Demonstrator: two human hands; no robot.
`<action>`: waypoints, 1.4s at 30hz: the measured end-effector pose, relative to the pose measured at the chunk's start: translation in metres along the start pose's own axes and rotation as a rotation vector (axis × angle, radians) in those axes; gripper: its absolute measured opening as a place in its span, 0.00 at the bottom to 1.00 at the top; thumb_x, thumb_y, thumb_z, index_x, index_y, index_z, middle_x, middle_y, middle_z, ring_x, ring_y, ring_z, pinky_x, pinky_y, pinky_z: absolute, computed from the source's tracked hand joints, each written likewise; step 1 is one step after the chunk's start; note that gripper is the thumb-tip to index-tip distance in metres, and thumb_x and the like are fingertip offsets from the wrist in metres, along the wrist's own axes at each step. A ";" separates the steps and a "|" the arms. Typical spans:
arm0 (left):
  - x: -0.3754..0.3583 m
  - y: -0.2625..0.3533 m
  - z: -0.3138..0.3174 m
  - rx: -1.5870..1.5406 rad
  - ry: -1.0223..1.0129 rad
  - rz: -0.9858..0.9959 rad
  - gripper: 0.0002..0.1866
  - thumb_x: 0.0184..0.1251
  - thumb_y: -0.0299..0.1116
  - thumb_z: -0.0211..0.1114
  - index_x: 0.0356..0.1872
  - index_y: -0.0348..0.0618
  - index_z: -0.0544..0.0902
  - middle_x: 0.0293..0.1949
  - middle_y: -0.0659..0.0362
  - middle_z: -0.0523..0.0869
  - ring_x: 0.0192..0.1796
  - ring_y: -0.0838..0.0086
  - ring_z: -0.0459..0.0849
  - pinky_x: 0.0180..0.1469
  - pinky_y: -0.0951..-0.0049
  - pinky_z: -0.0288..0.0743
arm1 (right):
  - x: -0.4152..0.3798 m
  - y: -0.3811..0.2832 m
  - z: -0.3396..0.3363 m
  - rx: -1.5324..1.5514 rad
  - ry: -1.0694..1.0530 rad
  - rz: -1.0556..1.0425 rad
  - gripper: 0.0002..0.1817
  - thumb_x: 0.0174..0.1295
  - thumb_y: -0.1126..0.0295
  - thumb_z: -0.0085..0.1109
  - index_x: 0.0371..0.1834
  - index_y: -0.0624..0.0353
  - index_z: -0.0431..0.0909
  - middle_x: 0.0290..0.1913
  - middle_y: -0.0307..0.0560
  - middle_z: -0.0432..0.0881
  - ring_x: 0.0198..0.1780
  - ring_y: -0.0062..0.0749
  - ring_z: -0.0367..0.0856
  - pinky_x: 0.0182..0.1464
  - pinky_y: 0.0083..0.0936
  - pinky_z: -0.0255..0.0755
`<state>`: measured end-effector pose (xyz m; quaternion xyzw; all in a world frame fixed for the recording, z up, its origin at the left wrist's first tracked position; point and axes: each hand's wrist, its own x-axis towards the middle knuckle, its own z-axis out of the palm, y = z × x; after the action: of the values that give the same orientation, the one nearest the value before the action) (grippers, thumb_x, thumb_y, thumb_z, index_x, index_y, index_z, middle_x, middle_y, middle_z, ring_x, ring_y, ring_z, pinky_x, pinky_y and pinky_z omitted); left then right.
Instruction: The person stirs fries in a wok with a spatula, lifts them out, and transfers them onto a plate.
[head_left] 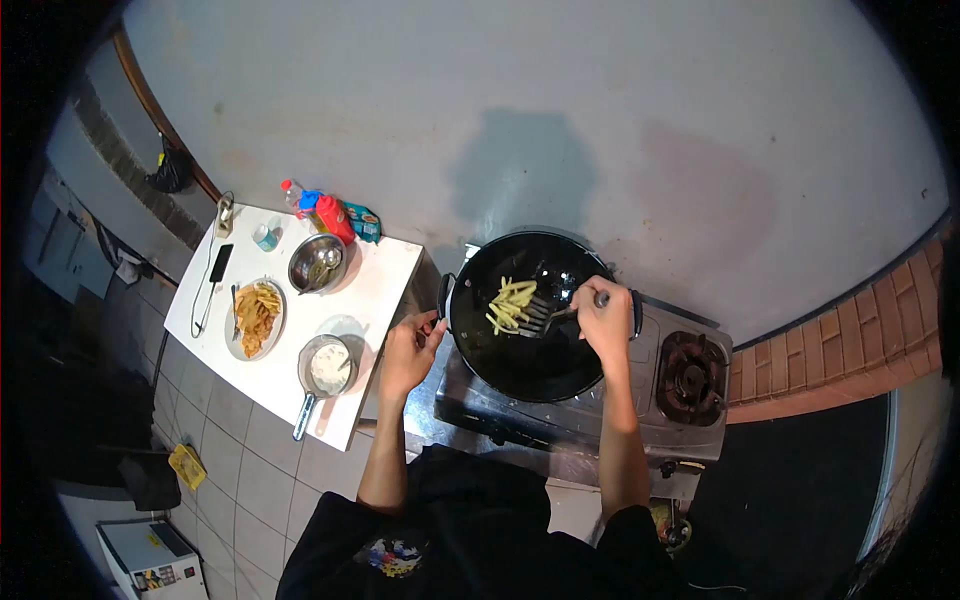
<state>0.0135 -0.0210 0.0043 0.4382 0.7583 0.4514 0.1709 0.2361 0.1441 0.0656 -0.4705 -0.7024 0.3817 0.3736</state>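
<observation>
A large black wok (520, 370) sits on the left burner of the stove, with dark, shiny oil inside. Pale cut potato fries (510, 305) lie bunched on the slotted end of a metal spatula (537, 316), left of the wok's middle. My right hand (603, 322) is closed around the spatula's handle, over the wok's right side. At the wok's left side, my left hand (408, 352) has its fingers pinched at the lower end of the loop handle (445, 296). Part of that grip is hidden by the fingers.
Left of the stove, a white table (270, 375) bears a plate (276, 340) of fried food, a steel bowl (318, 264), a saucepan (327, 366) of white mixture, a phone (221, 263) and bottles (334, 218). A bare second burner (692, 378) is on the right.
</observation>
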 end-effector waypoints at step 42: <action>0.010 0.010 -0.007 -0.018 -0.034 0.015 0.14 0.64 0.35 0.67 0.40 0.31 0.84 0.27 0.51 0.83 0.26 0.72 0.78 0.30 0.73 0.71 | -0.007 0.009 -0.012 0.135 0.113 0.021 0.11 0.55 0.76 0.51 0.16 0.67 0.74 0.12 0.43 0.73 0.10 0.25 0.70 0.14 0.24 0.59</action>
<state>0.0080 -0.0146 0.0177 0.4497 0.7480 0.4520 0.1844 0.2524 0.1416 0.0621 -0.4724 -0.6477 0.4050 0.4397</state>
